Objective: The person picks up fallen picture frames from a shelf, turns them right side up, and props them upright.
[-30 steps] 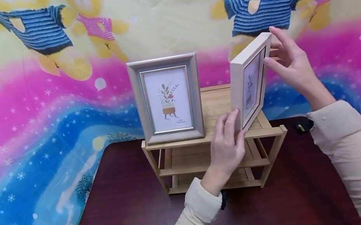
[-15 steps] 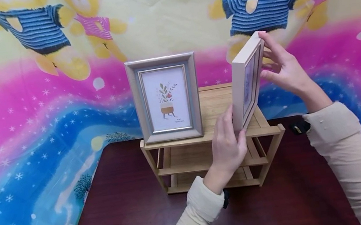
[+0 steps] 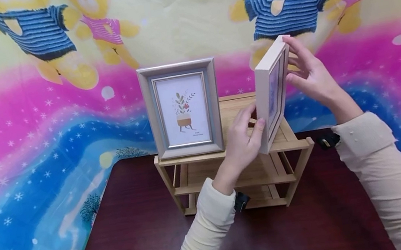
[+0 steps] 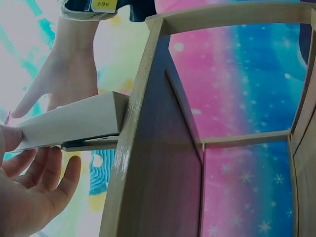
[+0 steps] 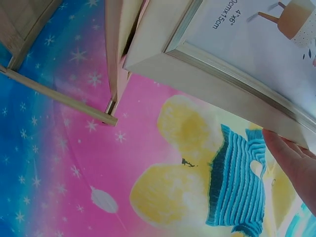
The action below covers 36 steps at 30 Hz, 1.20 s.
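A pale picture frame (image 3: 264,97) stands turned at an angle at the right of a wooden shelf rack's (image 3: 235,184) top. My left hand (image 3: 239,143) pinches its near side edge, thumb and fingers on opposite faces. My right hand (image 3: 312,76) holds its far edge near the upper corner, fingers partly hidden behind it. In the left wrist view, the frame's edge (image 4: 74,117) meets the rack's top. A second, silver-grey picture frame (image 3: 188,149), with a potted-plant print, stands upright at the rack's left, touched by neither hand.
The rack has lower shelves and stands on a dark red-brown table (image 3: 132,214). Behind it hangs a cloth backdrop (image 3: 184,22) printed with bears and snowflakes. A black wrist strap (image 3: 241,201) shows at my left cuff, another (image 3: 328,140) at my right.
The pale frame has turned more edge-on and shifted slightly left. My left hand has moved up along its near edge, uncovering the lower corner. My right hand has moved left with the frame.
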Motion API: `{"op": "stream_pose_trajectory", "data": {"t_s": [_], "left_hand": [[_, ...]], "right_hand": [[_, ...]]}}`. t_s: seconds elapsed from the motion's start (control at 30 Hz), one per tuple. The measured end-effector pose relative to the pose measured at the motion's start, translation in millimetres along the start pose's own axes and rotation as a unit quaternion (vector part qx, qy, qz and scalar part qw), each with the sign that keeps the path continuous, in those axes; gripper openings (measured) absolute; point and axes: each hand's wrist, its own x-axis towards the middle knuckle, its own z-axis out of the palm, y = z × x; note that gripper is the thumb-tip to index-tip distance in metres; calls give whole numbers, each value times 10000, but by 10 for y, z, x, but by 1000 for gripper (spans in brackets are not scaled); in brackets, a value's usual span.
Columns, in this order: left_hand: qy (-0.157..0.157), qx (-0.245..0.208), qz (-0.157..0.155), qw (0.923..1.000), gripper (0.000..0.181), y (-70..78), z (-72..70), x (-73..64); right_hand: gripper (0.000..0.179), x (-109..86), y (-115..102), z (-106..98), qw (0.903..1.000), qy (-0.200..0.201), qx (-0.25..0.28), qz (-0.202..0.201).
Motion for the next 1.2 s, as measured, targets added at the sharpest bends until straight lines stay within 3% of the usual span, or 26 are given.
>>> {"op": "stream_pose_trajectory", "data": {"t_s": [0.2,0.37,0.6,0.77,1.03,1.2], "left_hand": [[3,-52,-99,9999,27,16,49,-3],[85,97,28,9999,26,30,106,6],[66,403,30,9992,26,67,158,13],[52,574,-17,9983,27,78,188,3],[99,611,-141,9980,29,115,209,17],[107,653,-221,9976,28,160,233,44]], "right_hand": [[67,24,5,21,9997,-79,212,55],[69,33,4,23,9994,-172,277,-115],[76,11,-11,63,9951,181,98,-962],[83,-19,-7,134,9895,179,9,-1437],[92,-25,-55,156,9872,-83,36,-1592],[95,-33,-124,137,9904,-87,-377,-1325]]}}
